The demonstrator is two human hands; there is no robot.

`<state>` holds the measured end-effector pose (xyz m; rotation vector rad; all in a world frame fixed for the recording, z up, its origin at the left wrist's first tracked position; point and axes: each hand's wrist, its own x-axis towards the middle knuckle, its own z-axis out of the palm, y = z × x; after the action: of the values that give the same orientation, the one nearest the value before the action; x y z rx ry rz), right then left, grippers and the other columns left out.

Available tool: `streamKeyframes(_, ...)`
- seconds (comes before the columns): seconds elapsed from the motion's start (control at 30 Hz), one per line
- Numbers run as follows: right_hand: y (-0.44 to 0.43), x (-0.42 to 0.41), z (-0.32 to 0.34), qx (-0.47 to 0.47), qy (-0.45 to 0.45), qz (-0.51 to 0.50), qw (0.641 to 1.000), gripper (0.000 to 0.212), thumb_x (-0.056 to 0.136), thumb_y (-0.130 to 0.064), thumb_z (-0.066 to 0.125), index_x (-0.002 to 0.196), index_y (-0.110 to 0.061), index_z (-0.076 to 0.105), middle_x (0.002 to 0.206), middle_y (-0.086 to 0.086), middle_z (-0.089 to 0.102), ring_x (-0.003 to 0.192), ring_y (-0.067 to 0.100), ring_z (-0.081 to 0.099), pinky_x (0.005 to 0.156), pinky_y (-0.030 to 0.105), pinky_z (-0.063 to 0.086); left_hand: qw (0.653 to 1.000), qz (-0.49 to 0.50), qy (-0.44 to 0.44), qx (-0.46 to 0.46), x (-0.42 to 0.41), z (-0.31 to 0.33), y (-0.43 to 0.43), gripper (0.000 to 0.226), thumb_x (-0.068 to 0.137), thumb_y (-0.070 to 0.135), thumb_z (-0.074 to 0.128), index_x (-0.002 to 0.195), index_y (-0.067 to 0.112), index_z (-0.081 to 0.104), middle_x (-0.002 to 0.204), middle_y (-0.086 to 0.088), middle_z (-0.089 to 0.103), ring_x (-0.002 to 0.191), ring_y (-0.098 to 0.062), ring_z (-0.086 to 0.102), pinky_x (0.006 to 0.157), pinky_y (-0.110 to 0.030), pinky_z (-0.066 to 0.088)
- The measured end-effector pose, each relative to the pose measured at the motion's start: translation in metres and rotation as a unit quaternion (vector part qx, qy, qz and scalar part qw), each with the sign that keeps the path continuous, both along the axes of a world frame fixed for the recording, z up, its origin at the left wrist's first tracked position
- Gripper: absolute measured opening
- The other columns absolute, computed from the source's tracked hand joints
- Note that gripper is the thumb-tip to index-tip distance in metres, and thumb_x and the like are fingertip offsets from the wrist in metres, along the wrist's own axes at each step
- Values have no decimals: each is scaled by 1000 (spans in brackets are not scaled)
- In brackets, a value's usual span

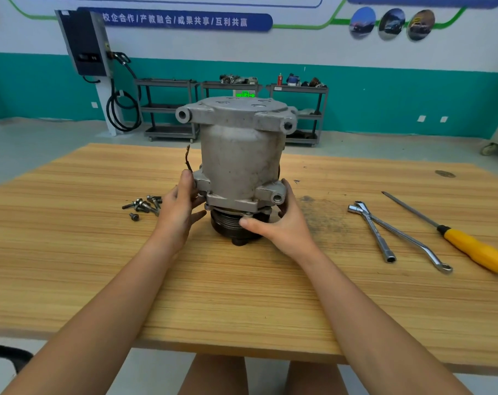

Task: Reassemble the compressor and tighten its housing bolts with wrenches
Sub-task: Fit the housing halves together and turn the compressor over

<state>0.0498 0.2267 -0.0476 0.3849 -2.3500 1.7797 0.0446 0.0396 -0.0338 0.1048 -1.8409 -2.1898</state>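
The grey metal compressor stands upright on its black pulley end in the middle of the wooden table. My left hand grips its lower left flange, fingers curled around the housing edge. My right hand grips the lower right side, thumb across the front of the pulley and fingers wrapped behind. Several loose housing bolts lie on the table just left of my left hand. Two wrenches lie to the right: a socket wrench and a curved ring wrench.
A yellow-handled screwdriver lies at the far right near the table edge. A dark greasy smear marks the wood right of the compressor. Metal shelving carts and a wall-mounted charger stand beyond the table.
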Motion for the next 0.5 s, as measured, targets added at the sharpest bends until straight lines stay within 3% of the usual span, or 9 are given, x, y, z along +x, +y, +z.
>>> streamKeyframes(0.1, 4, 7, 6, -4, -36, 24, 999, 134, 44, -59, 83, 151, -24, 9, 153, -1, 27, 139, 17, 27, 114, 40, 26, 996, 19, -57, 59, -5, 7, 10, 34, 93, 55, 35, 96, 30, 58, 105, 3, 66, 102, -13, 59, 78, -40, 45)
streamKeyframes(0.2, 1, 11, 14, -84, -68, 43, 993, 123, 56, -71, 70, 151, -27, 6, 155, -3, 21, 140, 14, 23, 106, 30, 23, 993, 25, -94, 59, -7, 12, 18, 45, 89, 65, 31, 107, 30, 52, 112, 1, 61, 105, -17, 55, 84, -42, 40)
streamKeyframes(0.27, -4, 11, 18, -116, -88, 34, 989, 118, 53, -76, 57, 151, -30, 8, 154, -5, 22, 136, 10, 23, 100, 29, 22, 992, 38, -101, 65, -8, 12, 21, 46, 89, 63, 32, 111, 29, 53, 117, -1, 61, 109, -19, 55, 93, -44, 40)
streamKeyframes(0.4, -16, 6, 16, -211, -137, 59, 966, 110, 60, -72, 58, 150, -30, 11, 154, -2, 26, 140, 18, 26, 115, 46, 18, 991, 41, -102, 71, -10, 11, 20, 41, 88, 60, 33, 102, 29, 57, 117, -1, 62, 106, -18, 56, 98, -48, 38)
streamKeyframes(0.5, -16, 1, 16, -275, -151, 55, 948, 98, 71, -52, 65, 150, -28, 12, 148, 1, 38, 133, 19, 37, 115, 48, 22, 991, 48, -105, 69, -12, 10, 20, 41, 88, 59, 34, 106, 30, 57, 119, 0, 61, 109, -19, 54, 103, -50, 34)
